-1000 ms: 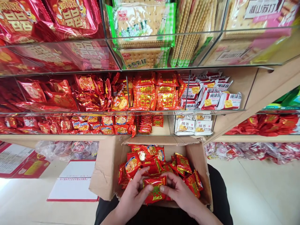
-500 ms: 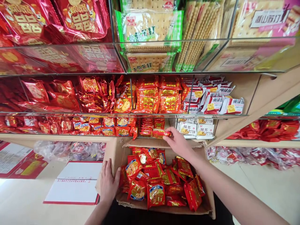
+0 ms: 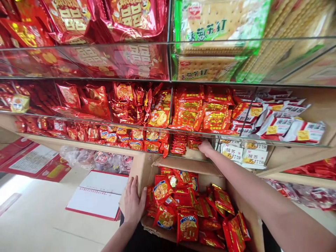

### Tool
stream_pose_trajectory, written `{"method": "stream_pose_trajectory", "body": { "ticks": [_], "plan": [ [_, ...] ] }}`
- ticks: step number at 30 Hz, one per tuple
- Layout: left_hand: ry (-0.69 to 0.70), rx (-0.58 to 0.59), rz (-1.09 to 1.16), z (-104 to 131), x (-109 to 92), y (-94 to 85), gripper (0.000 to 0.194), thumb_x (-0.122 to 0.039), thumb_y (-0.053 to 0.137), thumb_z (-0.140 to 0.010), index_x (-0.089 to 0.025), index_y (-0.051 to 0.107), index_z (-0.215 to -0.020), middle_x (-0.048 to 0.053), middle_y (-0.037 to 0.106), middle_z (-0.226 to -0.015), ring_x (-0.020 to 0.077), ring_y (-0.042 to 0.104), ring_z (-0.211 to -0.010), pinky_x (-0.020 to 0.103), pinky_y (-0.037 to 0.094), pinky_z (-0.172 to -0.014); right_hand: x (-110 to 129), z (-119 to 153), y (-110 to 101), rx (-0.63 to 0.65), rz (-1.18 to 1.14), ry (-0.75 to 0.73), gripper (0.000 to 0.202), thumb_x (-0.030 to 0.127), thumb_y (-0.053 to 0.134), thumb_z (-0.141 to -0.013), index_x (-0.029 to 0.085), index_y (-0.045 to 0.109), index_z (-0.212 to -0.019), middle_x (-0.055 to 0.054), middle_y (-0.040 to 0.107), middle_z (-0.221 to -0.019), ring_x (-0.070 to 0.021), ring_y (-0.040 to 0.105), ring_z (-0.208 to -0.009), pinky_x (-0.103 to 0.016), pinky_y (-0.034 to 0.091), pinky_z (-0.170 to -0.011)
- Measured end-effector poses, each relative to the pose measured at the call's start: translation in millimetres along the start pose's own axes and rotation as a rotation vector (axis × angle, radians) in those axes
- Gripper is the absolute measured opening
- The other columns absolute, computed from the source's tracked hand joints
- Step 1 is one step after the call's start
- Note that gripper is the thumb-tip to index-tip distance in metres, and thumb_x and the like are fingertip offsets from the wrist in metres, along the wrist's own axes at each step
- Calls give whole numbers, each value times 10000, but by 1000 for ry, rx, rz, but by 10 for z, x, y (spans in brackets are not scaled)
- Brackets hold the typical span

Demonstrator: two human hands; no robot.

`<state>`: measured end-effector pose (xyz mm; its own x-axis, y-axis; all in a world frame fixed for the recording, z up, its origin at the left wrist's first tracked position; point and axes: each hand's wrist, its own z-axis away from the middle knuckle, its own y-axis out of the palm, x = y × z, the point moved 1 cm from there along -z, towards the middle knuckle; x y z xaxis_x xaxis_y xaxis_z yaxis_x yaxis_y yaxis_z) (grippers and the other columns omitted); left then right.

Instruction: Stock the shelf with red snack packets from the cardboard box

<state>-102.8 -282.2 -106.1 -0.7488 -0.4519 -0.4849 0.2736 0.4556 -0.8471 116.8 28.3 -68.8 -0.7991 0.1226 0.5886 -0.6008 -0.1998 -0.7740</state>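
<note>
An open cardboard box full of red snack packets stands low in front of me. My left hand lies with spread fingers against the box's left side, holding nothing. My right hand reaches into a compartment of the lowest shelf, its fingers at a small red packet beside a stack of like packets. Its fingertips are partly hidden, so whether they still grip the packet cannot be made out. White cracker packets sit just right of that hand.
Clear shelf dividers and lips run above the right hand. Larger red packets and green-edged crackers fill the upper shelves. White-and-red cartons lie on the floor at left, near bagged goods.
My right hand has moved forward into the shelf compartment with the red packet it held in front of it. The view has shifted, while my left hand stays on the box.
</note>
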Motion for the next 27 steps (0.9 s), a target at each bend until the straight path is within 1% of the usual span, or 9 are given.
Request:
{"method": "stream_pose_trajectory", "body": {
  "ticks": [4,6,8,11,14,17,24,27],
  "plan": [
    [8,-13,-14,7,25,16,590,-388,448,-805,-165,299,-1330,129,396,-1344,263,344,-1254,459,315,-1019,17,-73,106,-5,-15,79,407,173,653,-652,44,534,-1019,-194,619,-974,-239,616,-843,-240,458,-572],
    [8,-16,-14,11,34,20,588,-382,452,-804,-174,296,-1332,123,392,-1349,262,347,-1252,457,318,-1018,20,-103,150,-7,-28,91,430,196,679,-634,57,536,-1015,-187,615,-982,-247,607,-869,-248,472,-597],
    [5,-16,-13,14,35,18,587,-378,455,-803,-183,292,-1333,117,387,-1354,261,349,-1251,455,321,-1017,16,-132,185,-4,-42,93,403,202,690,-624,77,554,-982,-174,617,-973,-251,599,-885,-258,480,-626],
    [8,-13,-18,11,25,13,589,-378,455,-802,-183,289,-1332,116,388,-1353,261,350,-1250,454,326,-1014,6,-162,217,18,-78,86,392,197,705,-602,99,566,-955,-138,617,-971,-224,597,-872,-242,485,-645],
    [7,-11,-26,1,16,11,585,-375,453,-803,-182,289,-1331,122,392,-1349,263,351,-1250,460,332,-1009,4,-158,224,40,-111,91,488,210,747,-541,102,555,-977,-121,602,-1001,-198,594,-855,-222,487,-632],
    [12,-11,-28,-6,15,7,581,-373,449,-805,-178,289,-1329,127,400,-1342,263,350,-1251,461,336,-1006,8,-140,220,58,-131,110,563,215,773,-489,100,546,-992,-125,589,-1008,-192,589,-840,-216,486,-595],
    [5,-1,-38,-5,16,-8,586,-387,442,-806,-155,297,-1324,142,390,-1346,271,348,-1251,463,336,-1005,-12,-128,153,89,-162,104,557,199,768,-489,95,561,-995,-116,617,-916,-183,591,-783,-211,472,-546],
    [5,0,-25,-10,21,-5,591,-384,446,-804,-172,286,-1331,132,396,-1342,269,346,-1252,466,332,-1007,11,-103,69,96,-160,89,445,170,733,-522,88,591,-936,-133,628,-923,-202,597,-805,-235,477,-582]
  ]
}}
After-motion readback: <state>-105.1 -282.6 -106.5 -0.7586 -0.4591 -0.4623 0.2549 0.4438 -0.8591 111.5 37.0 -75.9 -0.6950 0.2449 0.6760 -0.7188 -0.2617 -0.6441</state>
